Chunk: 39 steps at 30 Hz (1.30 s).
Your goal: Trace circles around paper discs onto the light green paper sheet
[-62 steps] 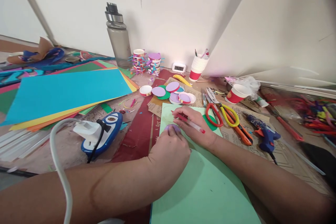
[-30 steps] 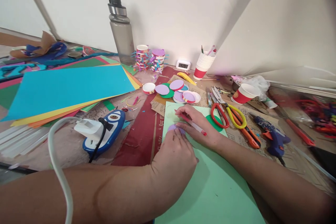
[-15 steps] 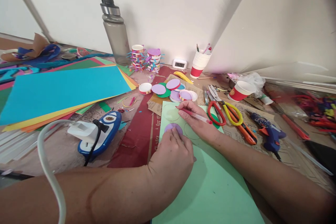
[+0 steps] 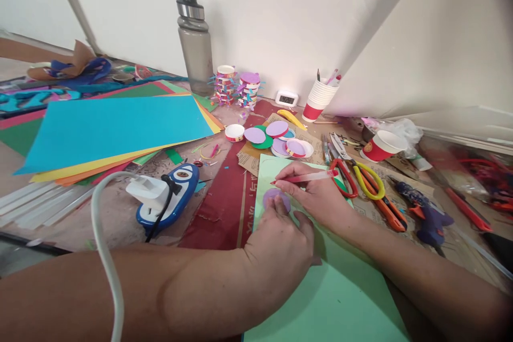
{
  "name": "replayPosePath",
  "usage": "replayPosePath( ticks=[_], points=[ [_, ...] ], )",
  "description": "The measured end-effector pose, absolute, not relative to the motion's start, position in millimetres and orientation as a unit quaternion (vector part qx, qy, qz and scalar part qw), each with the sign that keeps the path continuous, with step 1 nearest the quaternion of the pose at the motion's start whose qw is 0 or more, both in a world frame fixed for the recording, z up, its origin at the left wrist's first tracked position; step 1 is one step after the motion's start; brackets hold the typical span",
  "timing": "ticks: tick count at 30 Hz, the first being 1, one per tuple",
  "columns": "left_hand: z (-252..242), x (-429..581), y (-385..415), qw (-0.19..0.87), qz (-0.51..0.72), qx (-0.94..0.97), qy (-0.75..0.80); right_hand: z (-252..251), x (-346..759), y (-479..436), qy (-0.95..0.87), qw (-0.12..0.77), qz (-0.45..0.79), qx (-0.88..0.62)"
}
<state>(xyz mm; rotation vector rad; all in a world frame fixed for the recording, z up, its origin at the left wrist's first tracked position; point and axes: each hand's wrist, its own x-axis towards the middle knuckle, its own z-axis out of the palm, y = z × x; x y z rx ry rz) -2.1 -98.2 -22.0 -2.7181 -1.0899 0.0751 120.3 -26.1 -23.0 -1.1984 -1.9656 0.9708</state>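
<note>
With its fingertips, my left hand [image 4: 280, 243] presses a small purple paper disc [image 4: 270, 197] flat against a light green sheet [image 4: 340, 294]. My right hand [image 4: 323, 197] grips a red pen [image 4: 312, 177] between thumb and fingers. The pen's tip is just above the disc's far edge; whether it touches the sheet I cannot tell. Thin drawn circle outlines show faintly at the sheet's far end, partly covered by my hands. Beyond the sheet lie several purple and green discs and shallow cup rings [image 4: 277, 129].
Right of the sheet lie red-handled scissors [image 4: 345, 177], yellow-handled scissors [image 4: 371, 181], an orange cutter [image 4: 387, 208] and a glue gun [image 4: 428, 219]. A blue power strip [image 4: 186, 184] with a cable, coloured paper [image 4: 120, 125] and a bottle [image 4: 195, 53] stand left. Paper cups [image 4: 316, 104] hold pens.
The pen has come down nearer to the disc's far edge and lies flatter in my right hand. My left hand stays on the disc. The whole view has shifted, with things farther right.
</note>
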Motion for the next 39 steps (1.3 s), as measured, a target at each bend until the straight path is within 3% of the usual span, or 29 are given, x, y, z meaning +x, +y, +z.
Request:
replayPosePath(
  ticks=[5, 18, 39],
  points=[
    [-22.4, -1.8, -98.2, 0.094, 0.018, -0.921, -0.379, -22.9, 115.4, -27.3, -0.763, 0.258, 0.361, -0.471],
    [-28.1, 1.8, -105.8, 0.034, 0.048, -0.912, -0.405, -25.7, 113.8, -29.2, -0.785, 0.220, 0.312, -0.489],
    [-11.1, -0.8, -100.2, -0.016, 0.108, -0.933, -0.342, -27.8, 112.1, -28.1, -0.813, 0.208, 0.277, -0.468]
  ],
)
